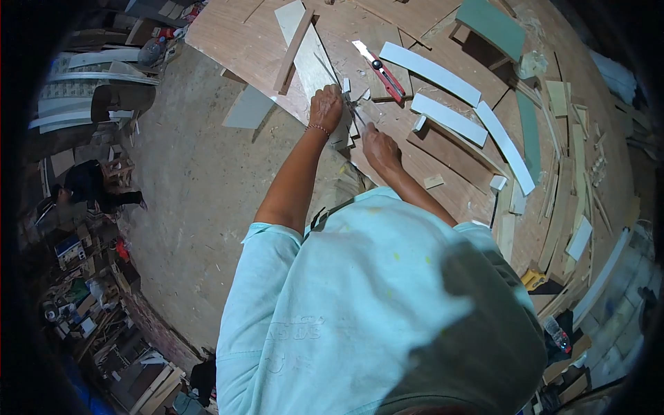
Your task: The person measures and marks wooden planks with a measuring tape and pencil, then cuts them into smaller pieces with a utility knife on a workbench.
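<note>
My left hand is closed, its fingers curled near the lower end of a pale board at the table's edge. Whatever lies inside those fingers is hidden. Just to the right, my right hand is wrapped round a thin, dark-shafted tool, whose tip points up and left towards small white scraps beside my left hand; its exact kind does not show. A red and black utility knife lies on the table above my hands, blade out. A narrow wooden strip rests across the pale board.
Curved white strips lie to the right on the wooden table. Beyond them are a green-topped piece, wood offcuts and a yellow tool. Another person is on the concrete floor at left, among scrap piles.
</note>
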Demonstrator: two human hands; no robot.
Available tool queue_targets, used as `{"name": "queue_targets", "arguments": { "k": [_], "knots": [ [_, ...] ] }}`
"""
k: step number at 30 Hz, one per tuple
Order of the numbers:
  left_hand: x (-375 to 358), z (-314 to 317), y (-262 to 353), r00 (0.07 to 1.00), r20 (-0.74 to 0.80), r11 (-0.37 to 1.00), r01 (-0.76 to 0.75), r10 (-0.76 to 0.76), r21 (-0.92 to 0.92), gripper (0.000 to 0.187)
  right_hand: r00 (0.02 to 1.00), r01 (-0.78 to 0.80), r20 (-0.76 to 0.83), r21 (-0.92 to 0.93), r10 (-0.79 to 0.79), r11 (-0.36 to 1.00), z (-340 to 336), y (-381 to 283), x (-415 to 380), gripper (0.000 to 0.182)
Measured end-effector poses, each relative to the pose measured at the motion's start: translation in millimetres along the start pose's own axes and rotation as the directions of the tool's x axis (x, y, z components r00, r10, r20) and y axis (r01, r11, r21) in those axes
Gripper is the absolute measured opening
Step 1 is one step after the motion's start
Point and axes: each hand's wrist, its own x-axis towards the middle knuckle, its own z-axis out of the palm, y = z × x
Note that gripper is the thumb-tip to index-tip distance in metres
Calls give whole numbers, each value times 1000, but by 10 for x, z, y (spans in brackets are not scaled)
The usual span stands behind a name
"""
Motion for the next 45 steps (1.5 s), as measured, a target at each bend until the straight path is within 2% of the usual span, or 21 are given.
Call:
{"name": "queue_targets", "arguments": {
  "k": [8, 10, 13, 17, 19, 20, 22, 27, 30, 32, 37, 38, 40, 43, 45],
  "knots": [
    [-42, 34, 7, 999, -29, 999, -33, 33, -32, 7, 1000, 7, -22, 5, -7, 1000, 25, -1, 8, 27],
    [-48, 18, 9, 999, -27, 999, -43, 42, -22, 7, 998, 13, -56, -20, -14, 1000, 108, -45, 262, 26],
    [-35, 70, -23, 998, -25, 999, -52, 52, 10, 7, 976, 115, -184, -18, -117, 993, 120, -149, 476, 25],
    [-25, 48, -14, 1000, 0, 1000, -1, 1, 7, 7, 982, 109, -158, 13, -105, 994, 114, -74, 286, 25],
    [10, 1, 15, 999, 14, 999, 38, -38, -15, 7, 982, 87, -156, -114, -105, 990, 121, 72, 47, 26],
    [9, -6, 13, 999, 14, 999, 39, -39, -19, 7, 982, 86, -155, -117, -104, 989, 105, 105, -32, 26],
    [3, -7, -9, 1000, 6, 1000, -15, 15, 2, 7, 1000, 15, -2, -22, -15, 1000, -9, 87, -176, 28],
    [-28, 20, 21, 999, -33, 1000, -9, 9, -11, 7, 999, 6, -38, -29, -7, 1000, 39, 40, -34, 29],
    [-60, 21, 39, 999, -37, 1000, -10, 9, -15, 7, 999, -32, 5, 19, 32, 999, -23, -143, 238, 30],
    [-31, 10, 23, 1000, -26, 1000, 2, -2, -5, 7, 999, 1, -52, 53, 1, 999, 2, -195, 371, 31],
    [4, 26, 11, 998, 20, 997, 66, -66, -29, 9, 999, 17, -45, 65, -14, 998, 30, -16, 84, 27],
    [7, 29, 17, 998, 18, 997, 67, -67, -32, 9, 1000, 10, -19, 9, -10, 1000, 30, 23, -19, 26],
    [-3, 53, -7, 999, 22, 999, 36, -37, 28, 9, 1000, 5, 5, -47, -4, 999, 11, 60, -128, 26],
    [-19, 68, -30, 999, 25, 995, -27, 25, 94, 9, 1000, 16, -3, 1, -16, 1000, 8, 87, -186, 26],
    [-33, 39, 7, 1000, 22, 997, -24, 22, 75, 9, 1000, 7, -6, 30, -7, 1000, 40, 55, -48, 26]
  ]
}}
